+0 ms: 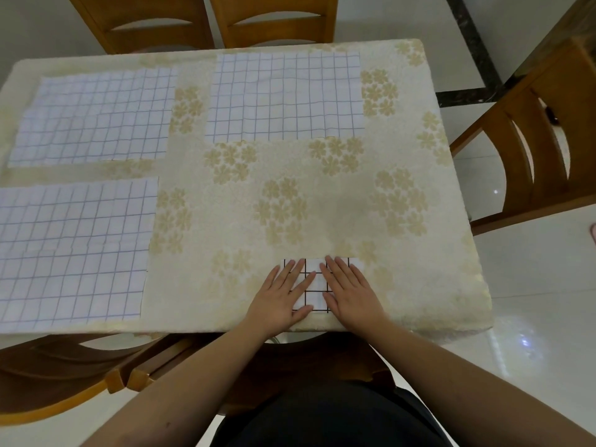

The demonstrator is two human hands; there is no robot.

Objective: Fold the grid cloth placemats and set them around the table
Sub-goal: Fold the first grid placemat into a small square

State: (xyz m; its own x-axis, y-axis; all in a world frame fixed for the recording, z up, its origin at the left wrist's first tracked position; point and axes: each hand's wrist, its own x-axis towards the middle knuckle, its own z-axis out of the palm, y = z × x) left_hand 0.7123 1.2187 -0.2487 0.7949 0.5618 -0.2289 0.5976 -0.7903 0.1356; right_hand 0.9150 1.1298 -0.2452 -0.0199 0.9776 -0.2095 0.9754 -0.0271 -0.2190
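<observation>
A small folded grid placemat (314,285), white with dark lines, lies near the table's front edge. My left hand (283,295) and my right hand (350,288) both press flat on it, fingers spread, covering its sides. Three unfolded grid placemats lie flat: one at the far left (93,117), one at the far middle (285,98), one at the near left (71,253).
The table wears a cream cloth with gold flower clusters (283,208). Wooden chairs stand at the far side (206,21), at the right (529,150) and at the near side (80,375). The floor is glossy white tile (532,317).
</observation>
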